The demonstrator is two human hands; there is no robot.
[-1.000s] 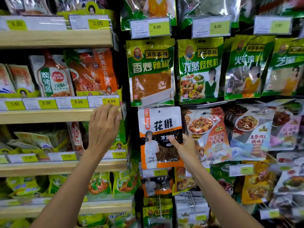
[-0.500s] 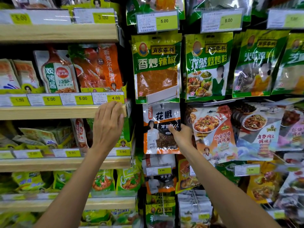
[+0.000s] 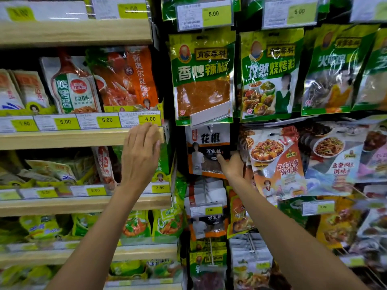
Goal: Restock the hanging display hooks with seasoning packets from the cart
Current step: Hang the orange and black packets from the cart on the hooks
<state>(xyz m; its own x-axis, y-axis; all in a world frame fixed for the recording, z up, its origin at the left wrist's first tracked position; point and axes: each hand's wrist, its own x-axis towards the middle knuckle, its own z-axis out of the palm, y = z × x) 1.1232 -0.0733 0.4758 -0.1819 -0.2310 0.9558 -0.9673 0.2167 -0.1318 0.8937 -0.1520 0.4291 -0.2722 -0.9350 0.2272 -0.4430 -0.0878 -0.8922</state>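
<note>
The pepper packet [image 3: 206,147], pinched in the grip of the right hand [image 3: 231,166], is now raised higher, under the green packet [image 3: 202,78]; hanging seems close. The left hand [image 3: 140,155] is rested spread on the shelf [image 3: 62,139].

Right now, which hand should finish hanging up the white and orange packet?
The right hand, probably. It pinches the white and orange packet at its lower right edge. The left hand only rests on the wooden shelf edge, off to the side.

seasoning packet [image 3: 206,147] | white top, orange-black front | upright | below green chili packet [image 3: 202,78]
</note>
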